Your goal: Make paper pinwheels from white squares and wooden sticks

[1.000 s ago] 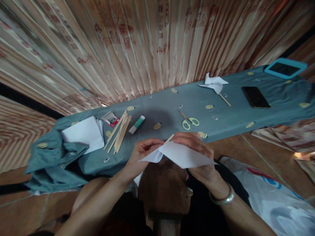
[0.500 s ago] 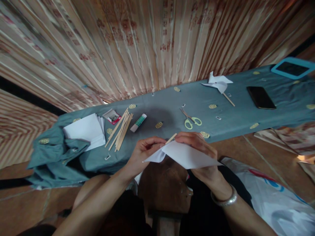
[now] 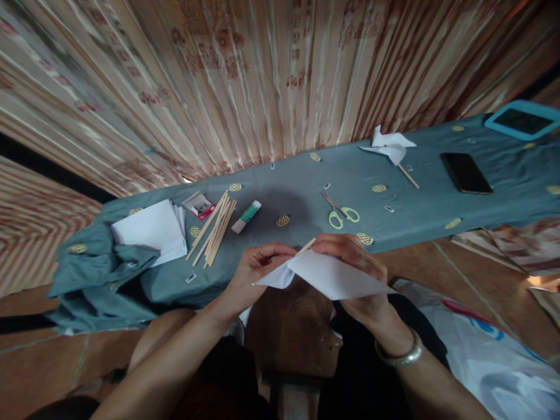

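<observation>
Between my two hands is a white paper pinwheel (image 3: 332,274), its folded blades spreading toward me, with the tip of a wooden stick (image 3: 307,245) showing at its far side. My left hand (image 3: 256,271) is closed on the pinwheel's left side, thumb and fingers pinching by the stick. At the right, my right hand (image 3: 354,262) is closed around the paper and the stick's end; some of its fingers are hidden beneath the paper. Where the paper meets the stick is partly covered by my fingers.
On the cloth-covered table (image 3: 297,186) lie a stack of white paper (image 3: 151,230), a small box of pins (image 3: 199,205), several wooden sticks (image 3: 214,230), a glue stick (image 3: 247,217), scissors (image 3: 339,210), a pinwheel on a stick (image 3: 389,146), a phone (image 3: 466,172) and a blue-framed tablet (image 3: 522,119). A plastic bag (image 3: 476,344) sits at right.
Almost nothing differs. Both hands keep the same grip on the pinwheel and stick, and the view has shifted very slightly.
</observation>
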The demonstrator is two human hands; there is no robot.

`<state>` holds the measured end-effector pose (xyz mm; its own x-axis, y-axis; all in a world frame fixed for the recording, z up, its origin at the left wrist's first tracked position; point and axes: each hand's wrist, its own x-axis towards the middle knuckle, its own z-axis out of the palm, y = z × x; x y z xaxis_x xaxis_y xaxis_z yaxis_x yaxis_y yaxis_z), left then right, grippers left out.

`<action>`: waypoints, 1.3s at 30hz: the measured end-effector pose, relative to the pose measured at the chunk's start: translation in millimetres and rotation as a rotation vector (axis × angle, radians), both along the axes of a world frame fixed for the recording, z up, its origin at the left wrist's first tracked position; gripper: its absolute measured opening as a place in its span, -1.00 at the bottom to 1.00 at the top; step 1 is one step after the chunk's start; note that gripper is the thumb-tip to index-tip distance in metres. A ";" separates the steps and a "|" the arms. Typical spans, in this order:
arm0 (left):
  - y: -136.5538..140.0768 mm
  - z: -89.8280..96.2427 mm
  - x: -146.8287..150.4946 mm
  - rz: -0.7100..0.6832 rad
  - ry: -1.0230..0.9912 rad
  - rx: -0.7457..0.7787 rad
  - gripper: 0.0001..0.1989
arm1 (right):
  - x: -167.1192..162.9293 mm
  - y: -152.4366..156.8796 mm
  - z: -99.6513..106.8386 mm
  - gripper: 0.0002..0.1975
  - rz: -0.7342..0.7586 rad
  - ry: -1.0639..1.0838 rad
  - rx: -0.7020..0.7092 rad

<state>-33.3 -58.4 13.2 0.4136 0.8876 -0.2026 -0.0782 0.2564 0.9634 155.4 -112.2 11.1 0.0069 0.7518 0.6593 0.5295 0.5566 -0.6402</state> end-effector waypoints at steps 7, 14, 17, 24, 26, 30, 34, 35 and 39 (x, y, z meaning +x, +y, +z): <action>0.2 2.4 0.6 0.004 -0.014 -0.017 -0.68 | 0.5 -0.2 -1.2 -0.77 0.022 -0.001 -0.009; 1.4 2.8 -0.1 0.015 0.044 0.109 -0.71 | -2.4 1.4 4.4 -0.87 -0.004 0.027 -0.082; 3.2 3.5 -0.7 0.027 0.080 0.193 -0.82 | -5.6 3.3 3.4 -0.90 -0.004 0.127 -0.156; 4.0 4.8 -0.9 0.034 0.131 0.322 -0.90 | -6.8 4.8 -7.3 -0.87 0.053 0.349 -0.307; 3.7 4.4 -0.5 0.029 0.128 0.307 -0.89 | -5.7 4.1 -7.9 -0.84 0.043 0.290 -0.293; 3.4 2.8 -0.6 0.027 0.116 0.287 -0.86 | -5.8 3.2 -4.1 -0.88 0.025 0.236 -0.222; 3.0 3.1 -1.7 0.014 0.149 0.316 -0.88 | -7.9 3.2 -0.7 -0.90 0.030 0.275 -0.241; 2.8 3.4 -2.0 0.013 0.154 0.334 -0.88 | -8.3 3.6 -1.0 -0.90 0.041 0.304 -0.262; 2.3 1.9 -2.7 -0.017 0.212 0.447 -0.93 | -7.3 9.8 -8.5 -0.93 0.027 0.427 -0.399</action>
<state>-36.1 -56.1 15.1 0.4197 0.9003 0.1152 0.1317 -0.1860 0.9737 148.1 -102.4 2.6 0.1873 0.9450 0.2681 0.1674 0.2383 -0.9567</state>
